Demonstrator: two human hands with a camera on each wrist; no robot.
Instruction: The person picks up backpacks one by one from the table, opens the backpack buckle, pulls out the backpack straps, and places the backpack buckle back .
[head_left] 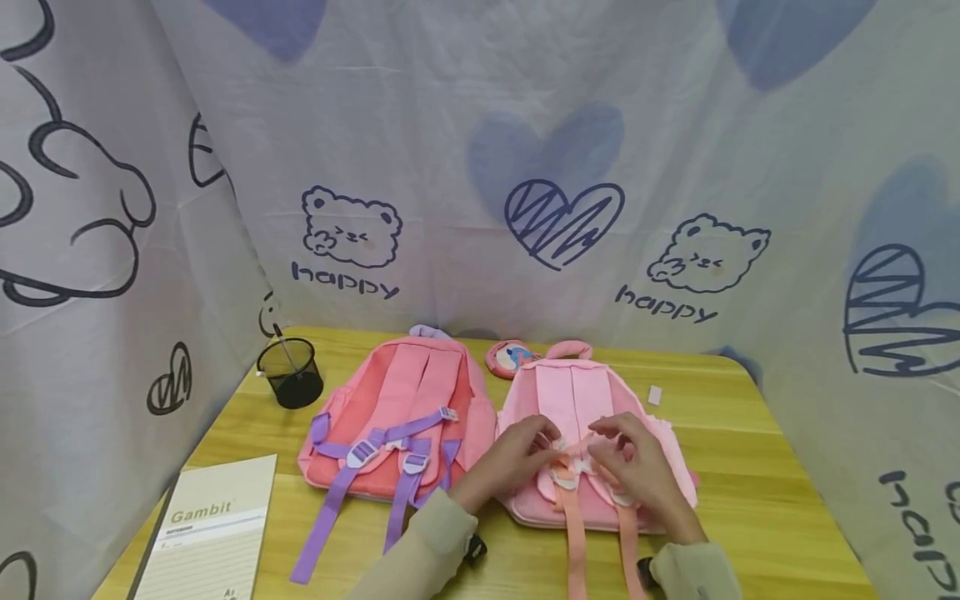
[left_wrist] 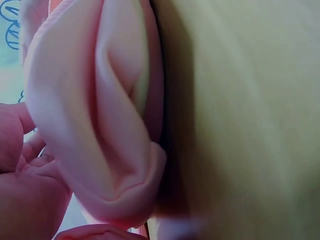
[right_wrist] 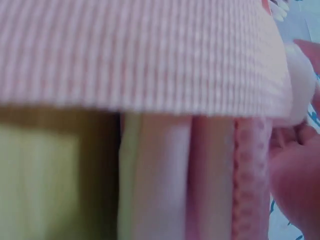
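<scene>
A light pink backpack (head_left: pixel 592 387) lies straps-up on the table, with orange straps (head_left: pixel 575 533) hanging toward the front edge. Over its middle, my left hand (head_left: pixel 513 458) pinches an orange strap between thumb and fingers, beside a white buckle (head_left: pixel 564 478). My right hand (head_left: pixel 637 458) holds the same strap a little to the right, its fingers bent over it. The fingertips partly cover the buckles there. In the left wrist view the pink side fabric (left_wrist: pixel 65 100) fills much of the picture; in the right wrist view a ribbed pink panel (right_wrist: pixel 150 55) does.
A coral backpack (head_left: pixel 420 375) with purple straps (head_left: pixel 330 521) lies close on the left. Farther left are a black mesh pen cup (head_left: pixel 296 387) and a notebook (head_left: pixel 213 525). Behind sits a round pink item (head_left: pixel 510 357); a small pale block (head_left: pixel 655 395) lies right. Printed curtains (head_left: pixel 450 167) surround the table.
</scene>
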